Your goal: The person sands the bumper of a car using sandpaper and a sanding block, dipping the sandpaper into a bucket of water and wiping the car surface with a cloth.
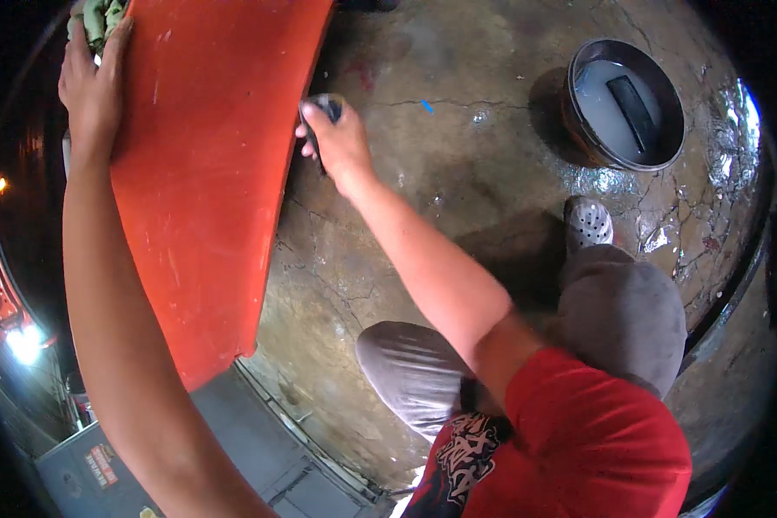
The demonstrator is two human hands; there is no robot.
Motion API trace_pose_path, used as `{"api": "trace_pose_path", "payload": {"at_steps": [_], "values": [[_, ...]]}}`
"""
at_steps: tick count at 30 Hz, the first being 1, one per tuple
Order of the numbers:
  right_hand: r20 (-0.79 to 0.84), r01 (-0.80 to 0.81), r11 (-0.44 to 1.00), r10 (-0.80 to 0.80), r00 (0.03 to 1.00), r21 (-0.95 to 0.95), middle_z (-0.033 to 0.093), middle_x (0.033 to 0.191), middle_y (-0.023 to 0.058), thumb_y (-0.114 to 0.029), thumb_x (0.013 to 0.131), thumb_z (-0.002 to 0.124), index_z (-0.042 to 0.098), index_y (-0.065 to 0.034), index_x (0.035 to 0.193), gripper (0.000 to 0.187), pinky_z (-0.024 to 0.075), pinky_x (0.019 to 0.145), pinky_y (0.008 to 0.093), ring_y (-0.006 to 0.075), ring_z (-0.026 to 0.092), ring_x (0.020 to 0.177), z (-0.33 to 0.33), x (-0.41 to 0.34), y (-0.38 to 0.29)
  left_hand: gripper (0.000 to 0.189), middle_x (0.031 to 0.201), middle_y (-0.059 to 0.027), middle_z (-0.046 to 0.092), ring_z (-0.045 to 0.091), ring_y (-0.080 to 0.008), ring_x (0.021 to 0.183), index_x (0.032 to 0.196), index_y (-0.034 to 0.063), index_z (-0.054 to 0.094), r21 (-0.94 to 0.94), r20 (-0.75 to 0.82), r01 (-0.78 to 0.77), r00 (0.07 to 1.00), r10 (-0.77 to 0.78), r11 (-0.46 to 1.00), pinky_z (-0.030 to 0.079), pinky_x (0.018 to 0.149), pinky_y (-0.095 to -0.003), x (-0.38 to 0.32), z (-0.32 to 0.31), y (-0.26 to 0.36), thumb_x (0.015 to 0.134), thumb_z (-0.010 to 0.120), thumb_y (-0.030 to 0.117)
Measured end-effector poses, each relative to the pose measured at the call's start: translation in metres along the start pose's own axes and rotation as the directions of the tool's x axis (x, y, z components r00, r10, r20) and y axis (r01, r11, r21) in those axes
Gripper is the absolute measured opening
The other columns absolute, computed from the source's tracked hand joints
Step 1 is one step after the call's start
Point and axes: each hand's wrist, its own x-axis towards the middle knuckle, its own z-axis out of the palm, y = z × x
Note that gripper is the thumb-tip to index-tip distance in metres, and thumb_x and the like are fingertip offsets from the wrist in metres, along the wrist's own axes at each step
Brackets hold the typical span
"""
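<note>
A large red-orange painted panel (pixel 207 162), scuffed with pale marks, stretches down the left side. At its far left edge, my left hand (pixel 94 81) has its thumb and fingers on either side of a bunched pale green cloth (pixel 96 22). What lies under that cloth is hidden. My right hand (pixel 343 139) is wrapped around a dark hand-held block (pixel 327 103), which is beside the panel's right edge. My fingers cover much of the block, so its exact kind and its contact with the edge are unclear.
On the wet, cracked concrete floor (pixel 414 162), a dark bucket (pixel 573 123) contains cloudy liquid and a black rectangular block (pixel 631 113). A blue strip (pixel 427 107) lies near a crack. A grey cabinet (pixel 226 427) with stickers is below the panel. My shod foot (pixel 589 223) is near the bucket.
</note>
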Motion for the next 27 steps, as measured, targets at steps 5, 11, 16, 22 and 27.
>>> {"api": "trace_pose_path", "payload": {"at_steps": [5,11,16,22,27], "values": [[-0.022,0.095,0.99,-0.098,0.995,-0.107,0.06,0.071,0.003,-0.025,0.099,0.066,0.058,-0.0042,0.092,0.024,0.0477,0.048,0.0274,0.0104,0.054,0.052,0.002,0.041,-0.017,0.085,0.153,-0.0238,0.047,0.044,-0.0363,0.144,0.154,0.0005,0.039,0.004,-0.032,0.025,0.999,-0.025,1.0,0.032,0.118,-0.0413,0.008,0.007,0.011,0.095,0.058,0.059],[0.187,-0.18,0.98,0.192,0.963,-0.08,0.057,0.072,0.0027,-0.028,0.096,0.07,0.051,-0.0047,0.11,0.033,0.045,0.044,0.0298,0.01,0.053,0.052,0.01,-0.047,0.067,0.086,0.153,-0.0232,0.047,0.043,-0.0368,0.144,0.155,0.0021,0.039,-0.007,0.007,0.055,0.998,-0.055,0.998,0.031,0.119,-0.0415,0.009,0.006,0.007,0.095,0.058,0.061],[0.335,0.07,0.877,0.107,0.936,-0.475,0.069,0.086,0.0035,-0.024,0.083,0.082,0.067,-0.0038,0.108,0.036,0.05,0.058,0.0294,0.01,0.06,0.066,-0.007,-0.025,0.068,0.084,0.155,-0.0221,0.046,0.042,-0.0359,0.145,0.155,0.0035,0.04,-0.041,0.02,0.082,0.997,-0.081,0.996,0.031,0.119,-0.0406,0.004,0.002,0.011,0.095,0.058,0.06],[0.238,0.035,0.946,0.045,0.97,-0.323,0.066,0.079,0.0017,-0.026,0.085,0.082,0.064,-0.0051,0.102,0.032,0.0481,0.053,0.027,0.0091,0.057,0.06,-0.012,0.028,0.016,0.077,0.163,-0.0164,0.031,0.038,-0.0345,0.146,0.164,0.0167,0.021,0.066,0.019,0.23,0.973,-0.232,0.971,0.035,0.12,-0.0462,0.003,0.003,0.039,0.101,0.059,0.043],[0.274,-0.065,0.912,0.189,0.943,-0.406,0.067,0.081,0.0025,-0.027,0.087,0.081,0.064,-0.0053,0.107,0.033,0.0482,0.053,0.0271,0.0083,0.058,0.061,0.001,-0.045,0.086,0.075,0.162,-0.0172,0.034,0.039,-0.0332,0.146,0.163,0.0157,0.022,0.003,-0.017,0.276,0.961,-0.276,0.961,0.036,0.119,-0.0458,-0.006,0.001,0.079,0.103,0.057,0.042]]}}
